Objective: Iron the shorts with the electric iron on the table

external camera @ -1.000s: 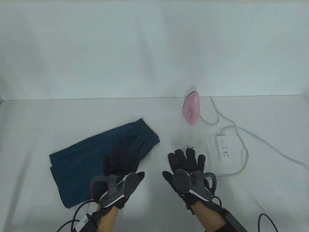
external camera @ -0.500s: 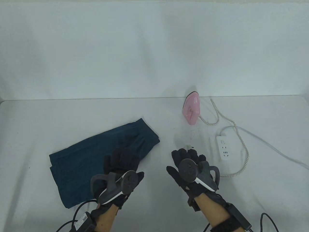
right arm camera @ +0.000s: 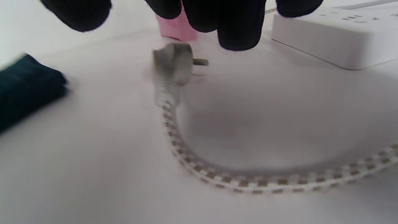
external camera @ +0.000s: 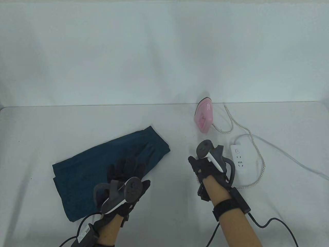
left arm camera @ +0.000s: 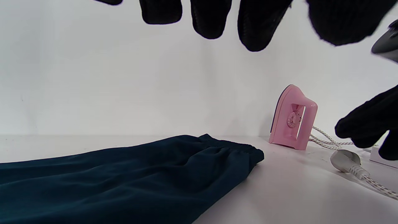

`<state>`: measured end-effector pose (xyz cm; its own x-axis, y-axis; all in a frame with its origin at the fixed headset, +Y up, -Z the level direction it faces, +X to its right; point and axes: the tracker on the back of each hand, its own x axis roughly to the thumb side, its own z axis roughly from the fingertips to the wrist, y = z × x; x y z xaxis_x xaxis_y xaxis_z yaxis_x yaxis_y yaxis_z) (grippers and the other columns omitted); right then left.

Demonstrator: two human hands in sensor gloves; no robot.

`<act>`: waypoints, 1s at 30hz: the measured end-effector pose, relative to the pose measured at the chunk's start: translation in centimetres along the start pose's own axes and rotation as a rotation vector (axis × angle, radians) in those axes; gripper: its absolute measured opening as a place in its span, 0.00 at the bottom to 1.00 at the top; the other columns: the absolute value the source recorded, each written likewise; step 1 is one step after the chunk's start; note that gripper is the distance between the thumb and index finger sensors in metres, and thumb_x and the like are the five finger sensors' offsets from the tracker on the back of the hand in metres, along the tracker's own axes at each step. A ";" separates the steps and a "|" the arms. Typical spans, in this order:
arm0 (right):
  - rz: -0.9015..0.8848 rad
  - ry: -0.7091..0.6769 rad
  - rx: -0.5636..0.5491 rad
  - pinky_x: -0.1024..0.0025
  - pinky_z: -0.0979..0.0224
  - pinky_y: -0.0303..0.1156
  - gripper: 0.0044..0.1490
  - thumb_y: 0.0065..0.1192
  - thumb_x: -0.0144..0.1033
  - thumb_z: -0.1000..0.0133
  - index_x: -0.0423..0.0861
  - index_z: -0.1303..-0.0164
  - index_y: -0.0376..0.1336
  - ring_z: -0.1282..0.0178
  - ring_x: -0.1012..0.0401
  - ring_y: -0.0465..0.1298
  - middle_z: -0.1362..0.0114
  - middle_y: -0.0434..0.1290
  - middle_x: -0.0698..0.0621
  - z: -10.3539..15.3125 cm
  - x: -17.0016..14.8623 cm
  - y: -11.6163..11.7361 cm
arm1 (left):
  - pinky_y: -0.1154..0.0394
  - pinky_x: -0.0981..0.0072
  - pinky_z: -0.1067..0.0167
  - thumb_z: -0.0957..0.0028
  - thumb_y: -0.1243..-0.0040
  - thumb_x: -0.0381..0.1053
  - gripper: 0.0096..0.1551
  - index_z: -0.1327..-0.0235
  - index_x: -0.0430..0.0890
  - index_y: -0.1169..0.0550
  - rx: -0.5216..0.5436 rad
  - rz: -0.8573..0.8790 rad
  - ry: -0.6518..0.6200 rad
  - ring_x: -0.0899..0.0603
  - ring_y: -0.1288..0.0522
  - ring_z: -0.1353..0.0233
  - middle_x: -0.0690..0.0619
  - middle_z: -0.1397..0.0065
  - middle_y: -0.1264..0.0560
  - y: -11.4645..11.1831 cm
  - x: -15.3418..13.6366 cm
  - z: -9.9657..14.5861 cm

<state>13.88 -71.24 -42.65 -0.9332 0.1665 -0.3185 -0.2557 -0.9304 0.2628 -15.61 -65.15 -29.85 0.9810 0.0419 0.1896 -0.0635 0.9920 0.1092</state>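
Both hands empty, fingers spread: right hand [external camera: 209, 167] over the plug [right arm camera: 174, 63], apparently not touching; left hand [external camera: 126, 177] above the shorts [external camera: 102, 169]; next, grasp plug, seat it in the power strip [external camera: 239, 159].

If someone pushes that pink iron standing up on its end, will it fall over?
Probably, yes. The pink plastic iron stands upright on its narrow heel, taller than its base, so a sideways push near the top would likely tip it. Its braided white cord trails loose behind on the white table, so tugging that could topple it too. It looks small, probably fairly light.
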 end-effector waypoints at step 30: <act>-0.068 -0.073 0.073 0.51 0.37 0.78 0.47 0.59 0.54 0.39 0.44 0.18 0.46 0.51 0.61 0.86 0.36 0.77 0.48 -0.1 -2.1 -1.2 | 0.51 0.28 0.24 0.50 0.46 0.72 0.43 0.20 0.62 0.39 -0.019 -0.029 -0.011 0.32 0.48 0.15 0.51 0.12 0.52 -0.6 -0.3 -0.6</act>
<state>16.16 -70.52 -42.42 -0.9283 0.2547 -0.2710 -0.3345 -0.8901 0.3095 -15.72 -65.70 -30.56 0.9803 0.0121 0.1970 -0.0315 0.9949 0.0958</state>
